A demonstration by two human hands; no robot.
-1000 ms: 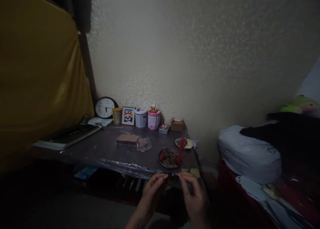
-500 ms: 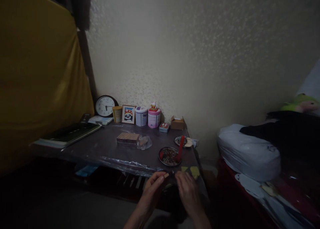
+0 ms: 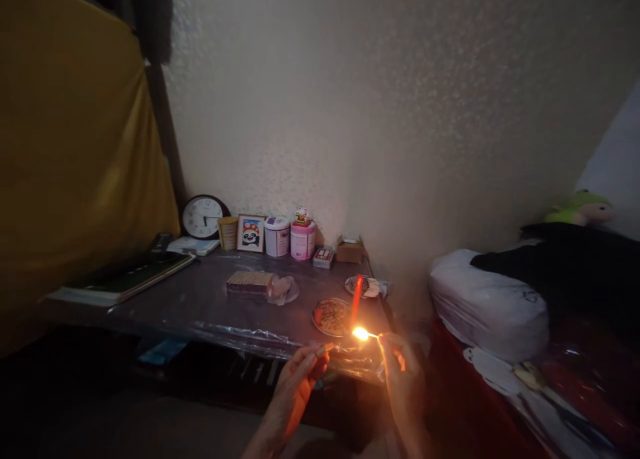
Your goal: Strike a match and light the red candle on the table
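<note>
A burning match (image 3: 369, 334) is pinched in my right hand (image 3: 403, 369), its bright flame pointing left, over the table's front edge. To its left my left hand (image 3: 297, 379) is closed on a small matchbox (image 3: 324, 349), mostly hidden by the fingers. Just beyond the flame is a round metal plate (image 3: 316, 322) with small brown and pale bits in it. A long red stick-like thing (image 3: 357, 297) stands tilted at the plate's right side; the glare hides its lower end.
On the table (image 3: 200, 305) lie a stack of matchboxes (image 3: 249, 282) and a crumpled clear bag (image 3: 285, 289). A second plate (image 3: 350, 284) holds pale sticks. Behind stand a clock (image 3: 204, 217), tins (image 3: 277, 237) and a small carton (image 3: 349, 249). Plastic film hangs along the front edge.
A flame has appeared on the match, and orange light falls on my hands and the table. My right hand has moved right, away from the left. The view has shifted slightly.
</note>
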